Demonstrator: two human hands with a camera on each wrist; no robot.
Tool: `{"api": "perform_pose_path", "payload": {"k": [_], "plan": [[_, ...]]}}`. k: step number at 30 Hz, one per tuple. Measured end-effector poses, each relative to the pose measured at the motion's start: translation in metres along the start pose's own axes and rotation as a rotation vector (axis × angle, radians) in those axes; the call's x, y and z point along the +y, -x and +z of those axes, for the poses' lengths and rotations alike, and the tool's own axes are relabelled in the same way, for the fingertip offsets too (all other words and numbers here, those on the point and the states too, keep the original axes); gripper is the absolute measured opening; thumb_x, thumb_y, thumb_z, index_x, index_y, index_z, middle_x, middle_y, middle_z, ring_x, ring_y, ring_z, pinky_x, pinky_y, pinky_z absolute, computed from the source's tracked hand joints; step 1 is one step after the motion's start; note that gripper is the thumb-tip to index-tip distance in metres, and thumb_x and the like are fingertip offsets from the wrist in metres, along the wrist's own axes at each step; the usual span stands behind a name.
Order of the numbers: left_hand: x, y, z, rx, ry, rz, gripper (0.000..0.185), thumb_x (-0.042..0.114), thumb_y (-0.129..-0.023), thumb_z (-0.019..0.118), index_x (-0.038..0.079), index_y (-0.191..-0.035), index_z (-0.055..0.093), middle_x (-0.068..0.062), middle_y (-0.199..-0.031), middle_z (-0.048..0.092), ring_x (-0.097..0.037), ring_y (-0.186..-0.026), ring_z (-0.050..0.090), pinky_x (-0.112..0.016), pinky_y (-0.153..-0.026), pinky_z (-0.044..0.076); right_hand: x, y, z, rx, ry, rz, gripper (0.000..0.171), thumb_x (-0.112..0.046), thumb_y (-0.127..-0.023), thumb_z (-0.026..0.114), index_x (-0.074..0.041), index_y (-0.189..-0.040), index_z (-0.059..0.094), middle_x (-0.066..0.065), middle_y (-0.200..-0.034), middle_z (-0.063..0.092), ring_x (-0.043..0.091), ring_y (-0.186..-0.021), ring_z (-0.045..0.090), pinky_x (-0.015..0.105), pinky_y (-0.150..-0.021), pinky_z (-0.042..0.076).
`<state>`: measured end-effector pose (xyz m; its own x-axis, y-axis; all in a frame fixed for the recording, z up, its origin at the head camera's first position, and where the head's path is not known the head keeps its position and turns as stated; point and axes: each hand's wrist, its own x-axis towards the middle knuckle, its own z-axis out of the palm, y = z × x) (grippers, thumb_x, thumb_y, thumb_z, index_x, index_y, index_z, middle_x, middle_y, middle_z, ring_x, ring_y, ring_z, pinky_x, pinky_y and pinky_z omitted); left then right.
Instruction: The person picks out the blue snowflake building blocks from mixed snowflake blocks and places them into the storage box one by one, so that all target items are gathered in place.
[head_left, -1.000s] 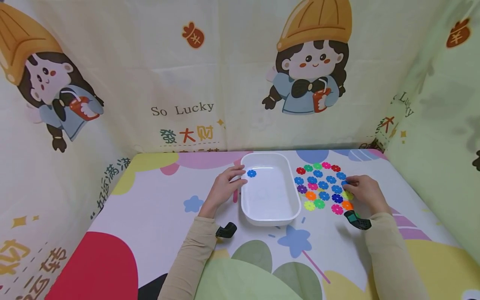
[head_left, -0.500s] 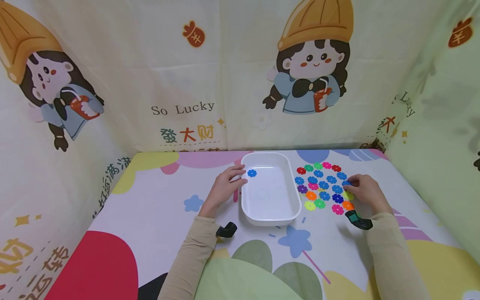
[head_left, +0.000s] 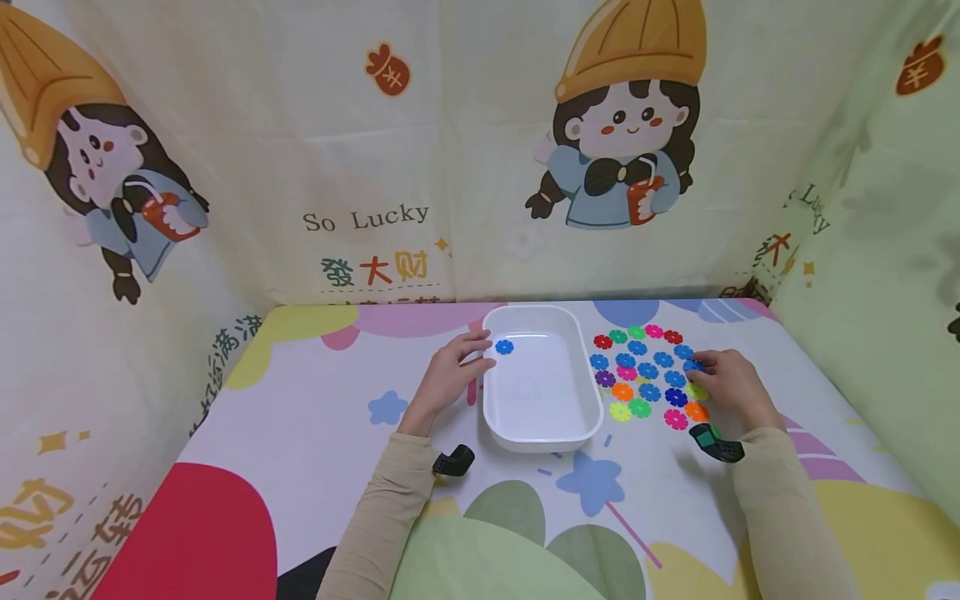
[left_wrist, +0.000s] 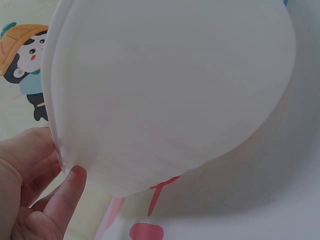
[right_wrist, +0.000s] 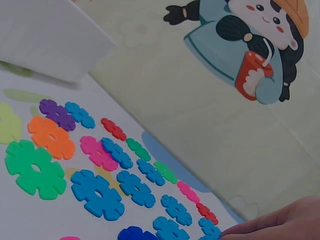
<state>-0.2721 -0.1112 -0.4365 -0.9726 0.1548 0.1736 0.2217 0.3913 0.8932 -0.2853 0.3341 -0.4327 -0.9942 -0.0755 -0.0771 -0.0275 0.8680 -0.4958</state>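
Observation:
A white plastic tray (head_left: 536, 429) stands mid-table, one blue snowflake disc (head_left: 504, 347) lying inside at its upper left. My left hand (head_left: 447, 375) holds the tray's left rim; in the left wrist view the thumb (left_wrist: 74, 176) lies against the outer wall and the fingers meet the rim. To the tray's right are several flower-shaped snowflake discs (head_left: 647, 370) in blue, green, pink, red, orange, yellow and purple. At their right edge my right hand (head_left: 727, 382) pinches a blue disc (head_left: 697, 366), partly hidden by the fingers. The right wrist view shows the fingers low at the right.
The table (head_left: 315, 408) has a printed cover and meets a patterned cloth backdrop (head_left: 487, 167) at its far edge. More cloth rises at both sides. A black strap piece (head_left: 453, 460) sits by the left wrist, another black piece (head_left: 716, 444) by the right.
Both hands, the tray and the discs stay almost exactly in place. Only a very slight shift of the head view shows.

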Motion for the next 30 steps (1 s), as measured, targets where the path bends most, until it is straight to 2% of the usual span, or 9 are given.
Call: {"api": "perform_pose_path", "payload": {"k": [10,16,26,30], "plan": [[0.001,0.001,0.001,-0.005,-0.004,-0.007,0.036,0.024,-0.091,0.071,0.01,-0.124,0.067,0.008,-0.141,0.053,-0.017,-0.136,0.042,-0.039,-0.105,0.044,-0.002,0.0,-0.001,-0.044,0.009,0.026,0.055,-0.023,-0.095,0.062,0.013,-0.134,0.048,0.036,-0.126,0.05,0.052,-0.115,0.044,0.068,-0.095,0.041],[0.001,0.001,0.0,0.0,-0.004,-0.003,0.036,0.023,-0.091,0.071,0.01,-0.124,0.067,0.007,-0.141,0.053,-0.018,-0.137,0.041,-0.04,-0.106,0.043,-0.002,0.001,-0.001,-0.038,-0.003,0.032,0.055,-0.025,-0.095,0.063,0.013,-0.132,0.048,0.036,-0.127,0.05,0.052,-0.116,0.043,0.067,-0.096,0.04],[0.001,0.0,0.001,0.005,-0.008,-0.008,0.035,0.022,-0.091,0.07,0.009,-0.124,0.067,0.007,-0.141,0.053,-0.018,-0.136,0.042,-0.04,-0.106,0.043,-0.011,-0.001,0.003,0.084,-0.043,0.037,0.055,-0.028,-0.094,0.066,0.01,-0.131,0.051,0.032,-0.122,0.054,0.048,-0.11,0.048,0.063,-0.093,0.045],[0.001,0.0,0.001,0.006,-0.003,-0.012,0.035,0.019,-0.091,0.07,0.008,-0.124,0.067,0.006,-0.141,0.053,-0.019,-0.136,0.042,-0.041,-0.106,0.043,-0.02,-0.004,0.002,0.109,-0.035,0.022,0.053,-0.025,-0.094,0.066,0.01,-0.132,0.051,0.032,-0.119,0.054,0.047,-0.107,0.05,0.06,-0.09,0.048]]}}
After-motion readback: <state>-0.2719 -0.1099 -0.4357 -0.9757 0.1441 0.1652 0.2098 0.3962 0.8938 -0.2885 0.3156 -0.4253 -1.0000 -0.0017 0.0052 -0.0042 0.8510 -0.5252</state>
